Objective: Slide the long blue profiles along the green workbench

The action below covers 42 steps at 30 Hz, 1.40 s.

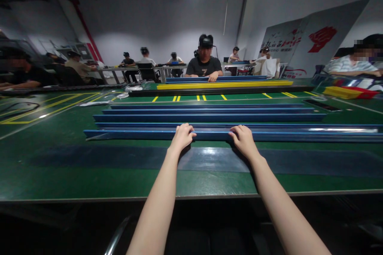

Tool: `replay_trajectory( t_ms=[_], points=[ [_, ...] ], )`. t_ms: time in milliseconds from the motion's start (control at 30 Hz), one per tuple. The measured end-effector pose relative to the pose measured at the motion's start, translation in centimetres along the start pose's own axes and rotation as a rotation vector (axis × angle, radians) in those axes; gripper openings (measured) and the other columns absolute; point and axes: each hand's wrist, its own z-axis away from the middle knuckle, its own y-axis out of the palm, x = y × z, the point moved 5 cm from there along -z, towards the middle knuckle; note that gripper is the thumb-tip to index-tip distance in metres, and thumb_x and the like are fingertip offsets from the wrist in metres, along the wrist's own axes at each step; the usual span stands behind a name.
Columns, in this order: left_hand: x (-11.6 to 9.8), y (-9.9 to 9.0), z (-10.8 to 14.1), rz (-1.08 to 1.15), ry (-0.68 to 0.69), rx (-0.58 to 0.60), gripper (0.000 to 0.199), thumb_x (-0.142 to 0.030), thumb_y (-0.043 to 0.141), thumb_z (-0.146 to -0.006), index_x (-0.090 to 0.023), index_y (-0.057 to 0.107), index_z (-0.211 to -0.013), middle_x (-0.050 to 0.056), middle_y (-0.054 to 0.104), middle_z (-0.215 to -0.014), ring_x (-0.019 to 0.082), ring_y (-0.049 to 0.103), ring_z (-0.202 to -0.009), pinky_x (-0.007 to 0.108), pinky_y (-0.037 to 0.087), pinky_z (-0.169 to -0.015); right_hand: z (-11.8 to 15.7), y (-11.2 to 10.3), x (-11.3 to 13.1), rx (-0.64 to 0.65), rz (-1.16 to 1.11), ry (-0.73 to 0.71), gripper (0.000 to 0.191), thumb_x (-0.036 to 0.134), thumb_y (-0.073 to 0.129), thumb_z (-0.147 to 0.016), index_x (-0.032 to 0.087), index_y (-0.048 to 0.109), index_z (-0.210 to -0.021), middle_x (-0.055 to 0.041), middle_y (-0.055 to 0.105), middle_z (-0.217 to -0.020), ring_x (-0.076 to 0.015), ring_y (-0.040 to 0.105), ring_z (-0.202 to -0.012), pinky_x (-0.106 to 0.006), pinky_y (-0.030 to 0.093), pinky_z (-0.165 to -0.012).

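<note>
A long blue plastic channel [212,136] lies across the green table in front of me, stretching past the right side of the view. My left hand [182,135] grips its near wall left of the middle, the fingers curled over the top edge. Further right, my right hand [244,138] pinches the same wall between thumb and fingers. Both palms hide short parts of the channel. Between the channel and my body, a long translucent strip [209,161] lies flat on the table, partly under my wrists.
Behind the held channel lie more blue channels [206,118]. Beyond them are a yellow channel [224,85] and a black one [221,92]. A phone-like dark slab [323,105] and a yellow tray [341,92] are at right. A person [205,63] sits opposite.
</note>
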Motion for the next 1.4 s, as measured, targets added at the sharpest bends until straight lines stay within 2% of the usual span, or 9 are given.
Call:
replay_trajectory(
  t_ms=[133, 300, 500, 633, 733, 867, 1100, 1400],
  points=[
    [1.4, -0.8, 0.4, -0.037, -0.077, -0.002, 0.006, -0.023, 0.056, -0.079, -0.020, 0.061, -0.076, 0.003, 0.061, -0.091, 0.019, 0.053, -0.096, 0.031, 0.036, -0.083, 0.1, 0.3, -1.2, -0.072, 0.058, 0.079, 0.023, 0.037, 0.044, -0.084, 0.021, 0.059, -0.077, -0.0076, 0.059, -0.082, -0.0228, 0.050, -0.083, -0.039, 0.035, -0.084],
    [1.3, -1.1, 0.8, -0.101, -0.094, -0.003, 0.010, -0.030, 0.057, -0.080, -0.021, 0.061, -0.081, 0.003, 0.061, -0.095, 0.021, 0.052, -0.099, 0.033, 0.035, -0.085, -0.1, 1.0, -1.2, -0.059, 0.090, 0.093, 0.023, 0.034, 0.042, -0.085, 0.021, 0.056, -0.070, -0.0064, 0.059, -0.074, -0.0220, 0.051, -0.078, -0.041, 0.035, -0.085],
    [-1.4, -0.5, 0.8, -0.083, 0.075, -0.058, 0.015, -0.035, 0.056, -0.082, -0.021, 0.060, -0.086, 0.002, 0.060, -0.097, 0.018, 0.051, -0.098, 0.030, 0.034, -0.084, -0.6, 1.2, -0.5, -0.051, 0.018, 0.070, 0.023, 0.031, 0.042, -0.084, 0.021, 0.052, -0.066, -0.0045, 0.059, -0.071, -0.0197, 0.053, -0.076, -0.041, 0.032, -0.092],
    [-3.8, 0.8, 1.0, -0.089, 0.233, -0.083, 0.017, -0.031, 0.054, -0.083, -0.020, 0.059, -0.096, 0.003, 0.059, -0.099, 0.018, 0.051, -0.095, 0.030, 0.036, -0.080, -0.7, 1.7, 1.6, 0.000, -0.090, 0.041, 0.021, 0.030, 0.043, -0.083, 0.020, 0.051, -0.066, -0.0016, 0.059, -0.072, -0.0160, 0.054, -0.075, -0.042, 0.025, -0.099],
    [-4.3, 1.6, 0.9, -0.106, 0.259, -0.075, 0.017, -0.028, 0.052, -0.084, -0.018, 0.059, -0.097, 0.005, 0.059, -0.097, 0.019, 0.051, -0.093, 0.031, 0.038, -0.079, -0.6, 2.1, 3.6, 0.035, -0.122, -0.014, 0.016, 0.029, 0.044, -0.083, 0.019, 0.052, -0.072, -0.0018, 0.059, -0.078, -0.0158, 0.055, -0.082, -0.042, 0.022, -0.101],
    [-3.4, 1.9, 0.3, -0.032, 0.197, -0.058, 0.007, -0.022, 0.054, -0.082, -0.017, 0.060, -0.083, 0.005, 0.059, -0.088, 0.018, 0.053, -0.088, 0.029, 0.041, -0.079, -0.5, 2.3, 4.9, 0.067, -0.132, -0.074, 0.016, 0.027, 0.043, -0.085, 0.019, 0.054, -0.077, -0.0031, 0.059, -0.083, -0.0159, 0.055, -0.087, -0.040, 0.022, -0.101],
    [-2.6, 1.5, -0.1, 0.014, 0.172, -0.071, 0.006, -0.017, 0.055, -0.079, -0.018, 0.059, -0.075, 0.005, 0.059, -0.083, 0.019, 0.053, -0.086, 0.030, 0.041, -0.078, -0.3, 2.1, 4.7, 0.102, -0.027, -0.187, 0.022, 0.027, 0.035, -0.089, 0.020, 0.056, -0.092, -0.0046, 0.060, -0.088, -0.0179, 0.053, -0.091, -0.036, 0.028, -0.099],
    [1.1, -0.5, 0.3, -0.065, -0.028, -0.075, 0.007, -0.020, 0.056, -0.079, -0.019, 0.060, -0.074, 0.003, 0.063, -0.089, 0.022, 0.055, -0.094, 0.036, 0.036, -0.079, -0.1, 0.2, 1.0, -0.022, 0.086, 0.014, 0.024, 0.038, 0.043, -0.086, 0.021, 0.059, -0.086, -0.0057, 0.061, -0.090, -0.0214, 0.050, -0.089, -0.038, 0.030, -0.091]
  ],
)
